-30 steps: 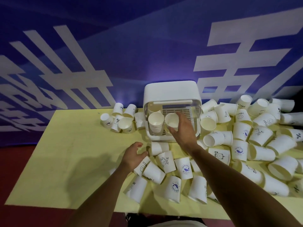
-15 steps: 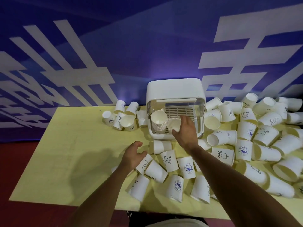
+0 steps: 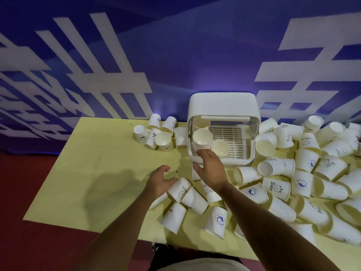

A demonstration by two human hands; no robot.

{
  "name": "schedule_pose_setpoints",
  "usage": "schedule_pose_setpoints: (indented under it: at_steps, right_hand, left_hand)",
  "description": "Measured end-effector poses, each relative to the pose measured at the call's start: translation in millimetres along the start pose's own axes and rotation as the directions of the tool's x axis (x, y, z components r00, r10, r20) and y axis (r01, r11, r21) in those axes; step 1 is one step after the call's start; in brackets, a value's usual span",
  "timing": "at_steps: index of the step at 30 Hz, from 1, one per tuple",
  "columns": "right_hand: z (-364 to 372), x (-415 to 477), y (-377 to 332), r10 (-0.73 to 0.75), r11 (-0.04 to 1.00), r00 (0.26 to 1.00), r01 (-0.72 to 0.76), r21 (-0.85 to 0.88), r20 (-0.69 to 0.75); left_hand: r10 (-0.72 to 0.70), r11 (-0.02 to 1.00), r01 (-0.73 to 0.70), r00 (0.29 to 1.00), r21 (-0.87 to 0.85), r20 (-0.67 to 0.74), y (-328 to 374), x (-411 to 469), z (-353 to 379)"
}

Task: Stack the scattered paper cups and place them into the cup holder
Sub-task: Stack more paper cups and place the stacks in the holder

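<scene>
Cups (image 3: 195, 200): matt white paper. Holder (image 3: 222, 103): smooth white plastic w/ clear glossy front. Table (image 3: 88, 173): matt yellow.

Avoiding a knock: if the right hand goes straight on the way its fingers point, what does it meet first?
The stack of cups at the front left of the cup holder; the right hand has fingertips right below it. Depth is unclear; the holder's front edge might come first.

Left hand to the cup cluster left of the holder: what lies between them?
The head view shows only bare yellow table between the left hand and that cup cluster.
</scene>
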State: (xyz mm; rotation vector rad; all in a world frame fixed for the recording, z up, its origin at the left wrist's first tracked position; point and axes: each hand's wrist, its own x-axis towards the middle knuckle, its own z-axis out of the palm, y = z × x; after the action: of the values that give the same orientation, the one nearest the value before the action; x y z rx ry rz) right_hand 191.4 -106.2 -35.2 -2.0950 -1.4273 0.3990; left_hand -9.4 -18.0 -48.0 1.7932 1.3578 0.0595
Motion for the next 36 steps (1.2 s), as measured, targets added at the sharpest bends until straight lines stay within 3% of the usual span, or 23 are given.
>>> schedule_pose_setpoints:
  at_steps: [6, 11, 18, 29, 36]
  right_hand:
    - [25.5, 7.3, -24.1, -0.026, 1.000, 0.995, 0.025, 0.011, 0.101]
    - [44.6, 14.8, -41.1, -0.050, 0.999, 0.978, 0.052, -0.004, 0.201]
    - [65.2, 16.3, -55.3, -0.048, 0.997, 0.948, 0.063, -0.035, 0.316]
    - [63.1, -2.6, -38.2, -0.040, 0.999, 0.786, 0.049, 0.002, 0.617]
    - [67.6, -1.5, -30.6, -0.070, 0.990, 0.753, 0.132, -0.046, 0.654]
  left_hand:
    - [-0.059, 0.998, 0.059, 0.998, 0.001, -0.005, -33.3, -7.2, -17.8]
    - [-0.137, 0.986, 0.146, 0.985, -0.077, 0.105, -55.5, -12.6, -28.8]
    - [-0.168, 0.979, 0.152, 0.980, 0.136, 0.110, -73.6, -15.9, -29.3]
    - [-0.154, 0.971, 0.135, 0.984, 0.198, 0.087, -78.2, -12.5, -25.0]
    - [-0.147, 0.970, 0.134, 0.988, 0.205, 0.048, -73.0, -6.2, -31.6]
